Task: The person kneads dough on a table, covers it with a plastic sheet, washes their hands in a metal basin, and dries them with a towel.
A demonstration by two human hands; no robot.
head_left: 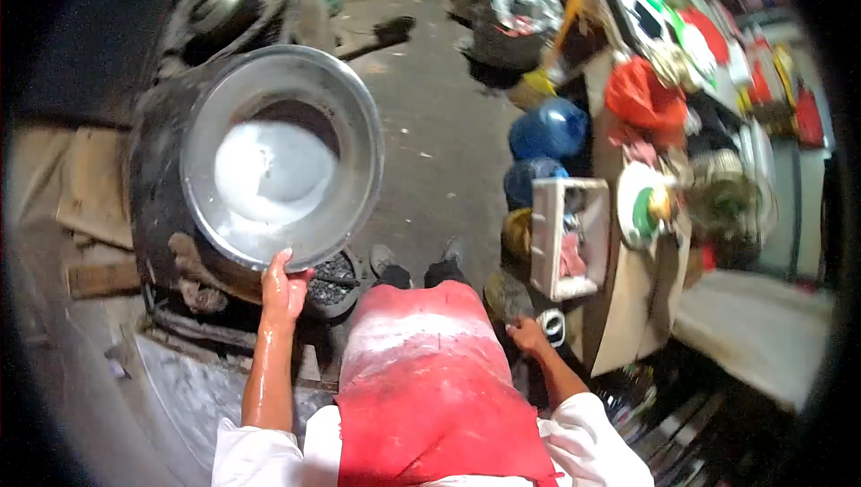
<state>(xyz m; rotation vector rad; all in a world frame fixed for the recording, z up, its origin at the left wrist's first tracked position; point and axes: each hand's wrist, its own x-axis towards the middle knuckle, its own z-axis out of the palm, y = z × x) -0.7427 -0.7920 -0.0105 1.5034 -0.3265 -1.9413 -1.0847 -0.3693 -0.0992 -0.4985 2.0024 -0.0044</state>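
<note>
At the far left, wooden boards [99, 186] lie beside a dark, rounded body [154, 164]. Over that body, left of the person, is a wide metal basin [352, 110] with whitish liquid [260, 169] inside. The left hand [285, 290], its forearm wet, grips the basin's near rim, thumb on top. Just right of this hand, dark lumps [328, 273] fill a round container [339, 309]. Past the red apron [430, 370], the right hand [527, 334] has curled fingers beside a blurred greyish object [508, 297]; whether they grip it, I cannot tell. Further right stands a white crate [541, 240].
</note>
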